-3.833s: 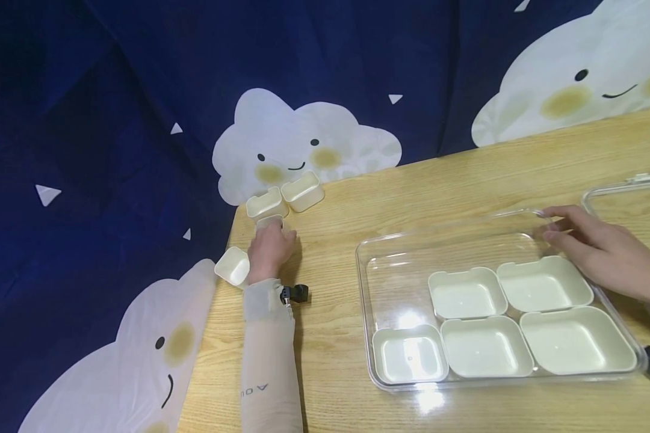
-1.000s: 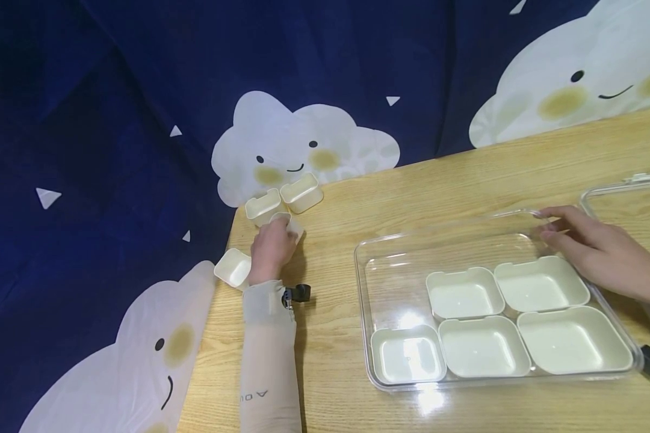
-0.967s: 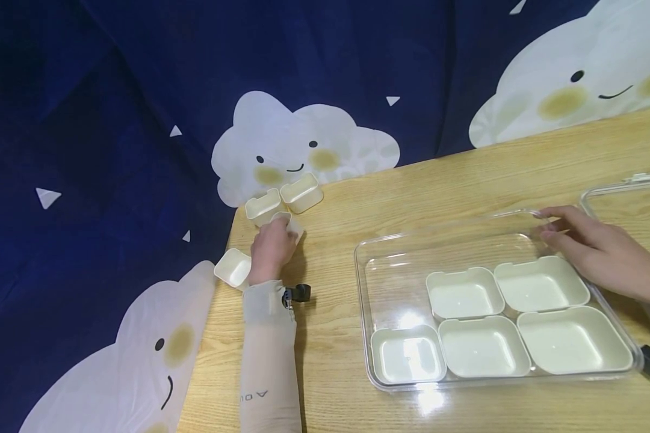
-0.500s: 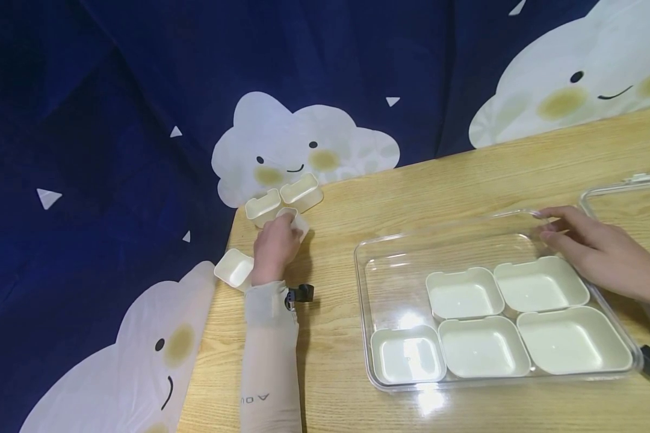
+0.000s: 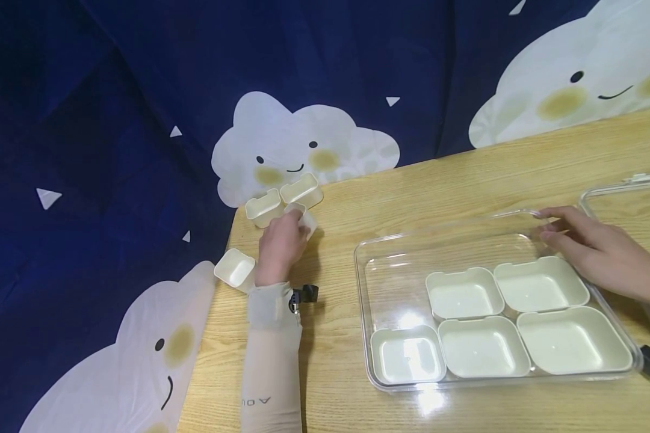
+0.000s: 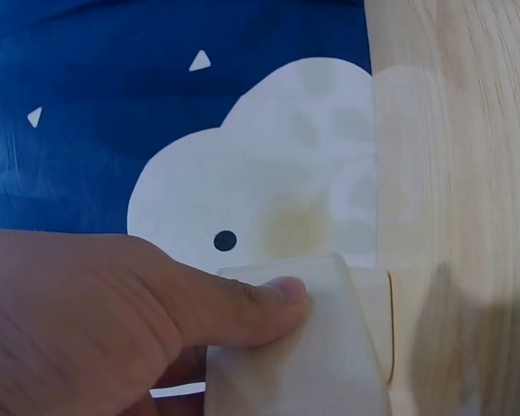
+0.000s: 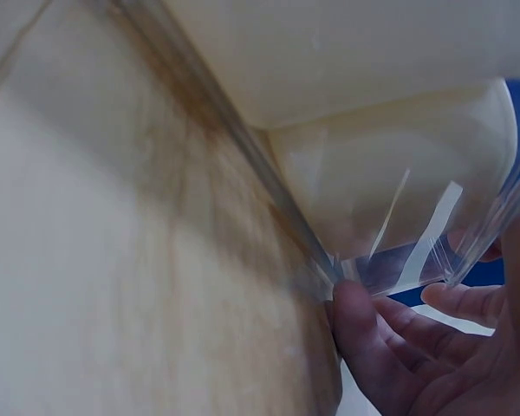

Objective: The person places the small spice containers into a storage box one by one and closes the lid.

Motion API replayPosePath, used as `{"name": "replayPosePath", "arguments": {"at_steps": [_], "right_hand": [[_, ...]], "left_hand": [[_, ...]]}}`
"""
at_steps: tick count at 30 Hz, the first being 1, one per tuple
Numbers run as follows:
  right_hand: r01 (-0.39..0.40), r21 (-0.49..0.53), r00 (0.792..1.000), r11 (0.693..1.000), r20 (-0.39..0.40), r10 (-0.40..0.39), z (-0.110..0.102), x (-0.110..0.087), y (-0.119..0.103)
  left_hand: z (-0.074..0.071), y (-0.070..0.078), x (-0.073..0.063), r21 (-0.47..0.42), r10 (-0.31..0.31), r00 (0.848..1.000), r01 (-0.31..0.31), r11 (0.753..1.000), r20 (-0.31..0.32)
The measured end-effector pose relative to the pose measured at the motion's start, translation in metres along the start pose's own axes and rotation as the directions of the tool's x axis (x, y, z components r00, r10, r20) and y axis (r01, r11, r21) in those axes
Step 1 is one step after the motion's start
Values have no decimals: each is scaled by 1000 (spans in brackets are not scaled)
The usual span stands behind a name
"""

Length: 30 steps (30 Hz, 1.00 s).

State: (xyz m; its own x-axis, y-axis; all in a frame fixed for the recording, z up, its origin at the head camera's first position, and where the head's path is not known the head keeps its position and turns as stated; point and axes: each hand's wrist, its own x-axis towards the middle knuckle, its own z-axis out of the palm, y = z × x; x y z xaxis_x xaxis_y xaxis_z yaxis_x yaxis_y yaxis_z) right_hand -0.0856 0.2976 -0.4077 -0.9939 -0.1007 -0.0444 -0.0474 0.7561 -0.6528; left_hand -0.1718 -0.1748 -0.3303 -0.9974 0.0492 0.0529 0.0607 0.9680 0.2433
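Note:
My left hand [image 5: 281, 243] grips a small cream plastic bin [image 5: 310, 225] near the back left of the table. In the left wrist view the thumb of this left hand [image 6: 95, 312] presses flat against the wall of the bin [image 6: 286, 368]. My right hand [image 5: 601, 252] holds the far right corner of a large clear plastic box [image 5: 360, 294]. Seen from the right wrist, the right hand [image 7: 442, 355] has its thumb and fingers around that corner. Several cream bins [image 5: 466, 294] sit inside the box, along its near and right sides.
Two more cream bins, one [image 5: 301, 192] beside the other [image 5: 263, 208], stand at the table's back left corner. Another bin [image 5: 235, 269] sits by the left edge. A clear hinged panel [image 5: 606, 191] lies at the right. Behind the wooden table [image 5: 325, 373] hangs a dark blue cloud-print curtain [image 5: 357, 54].
The left hand has drawn its bin to the right and slightly away, from its spot beside the other loose bins. The right hand has stayed at the box corner.

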Motion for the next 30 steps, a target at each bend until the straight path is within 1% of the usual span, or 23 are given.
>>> {"name": "replayPosePath", "arguments": {"at_steps": [6, 21, 30], "right_hand": [[0, -2, 1000, 1000, -2, 0, 0, 0, -1], [-2, -3, 1000, 1000, -3, 2, 0, -1, 0], [-9, -5, 1000, 1000, 2, 9, -1, -1, -3]], "left_hand": [[-2, 7, -3, 9, 21, 1000, -21, 1000, 4], [-7, 20, -10, 27, 79, 997, -79, 997, -15], [-10, 28, -14, 19, 93, 996, -93, 995, -9]]}}
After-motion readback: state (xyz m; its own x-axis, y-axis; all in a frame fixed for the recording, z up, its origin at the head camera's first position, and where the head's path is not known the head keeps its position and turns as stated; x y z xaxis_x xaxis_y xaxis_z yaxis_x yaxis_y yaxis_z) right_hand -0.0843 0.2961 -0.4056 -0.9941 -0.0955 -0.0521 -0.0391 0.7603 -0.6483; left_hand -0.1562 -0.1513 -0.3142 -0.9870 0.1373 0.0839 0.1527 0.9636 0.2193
